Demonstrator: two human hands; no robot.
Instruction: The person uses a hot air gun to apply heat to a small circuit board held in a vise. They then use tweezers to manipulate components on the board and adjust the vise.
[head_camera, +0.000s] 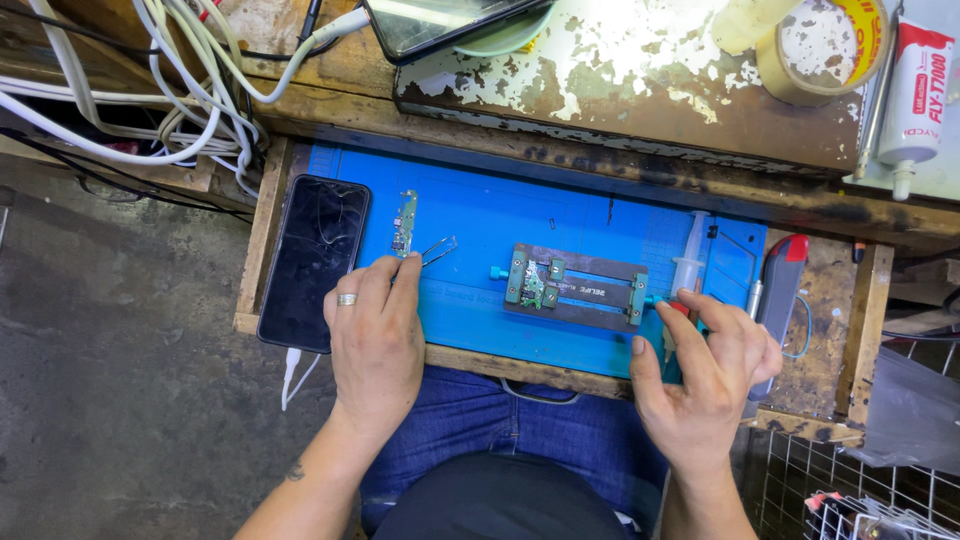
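My left hand (375, 335), with a ring on one finger, rests on the blue work mat (600, 225) and grips metal tweezers (437, 250), whose tips point up and right. Just above its fingertips lies a small green circuit board (404, 223). My right hand (705, 370) sits at the mat's right front edge, fingers curled around a thin tool that I cannot make out. A dark metal board holder (577, 285) lies mid-mat and clamps another small green board (531, 284). A syringe (688, 262) lies just above my right hand.
A dark cracked phone (314, 260) lies on the mat's left edge. On the worn shelf behind are white cables (160, 90), a tablet (440, 22), a tape roll (825, 50) and a glue tube (915, 95). A red-and-grey tool (782, 290) lies at right, a wire basket (860, 495) below.
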